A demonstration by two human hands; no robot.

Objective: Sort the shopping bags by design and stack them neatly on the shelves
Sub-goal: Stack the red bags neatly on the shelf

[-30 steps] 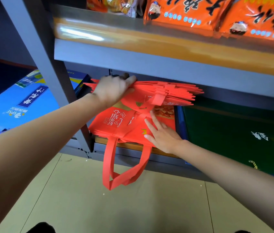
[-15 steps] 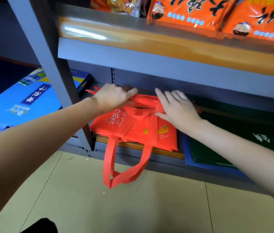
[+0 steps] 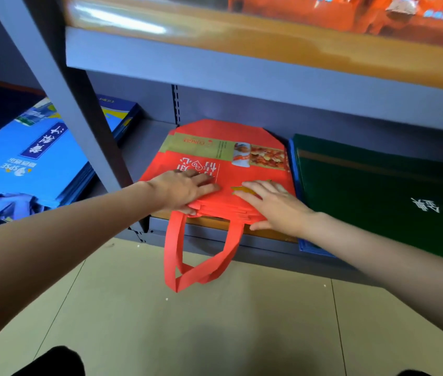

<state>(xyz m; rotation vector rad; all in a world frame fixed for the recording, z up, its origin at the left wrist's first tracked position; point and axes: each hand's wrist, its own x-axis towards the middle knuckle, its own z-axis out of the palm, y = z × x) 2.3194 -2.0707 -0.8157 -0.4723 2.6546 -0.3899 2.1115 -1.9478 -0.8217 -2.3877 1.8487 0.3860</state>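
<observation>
Head view: red bag stack (image 3: 223,169) lies flat on the lower shelf (image 3: 144,139), green stack (image 3: 377,191) at its 3 o'clock. Square the front edges, tuck the hanging handle (image 3: 177,253) at 6 o'clock. Left hand (image 3: 182,189) flat on top, thumb under front edge; right hand (image 3: 272,204) flat, fingers straight, pressing near edge.

Red bags (image 3: 223,169) now flat, both hands atop.

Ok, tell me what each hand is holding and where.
Nothing is gripped. The left hand and right hand lie flat on the red bag stack, pressing its front edge; the handles hang free.
</observation>
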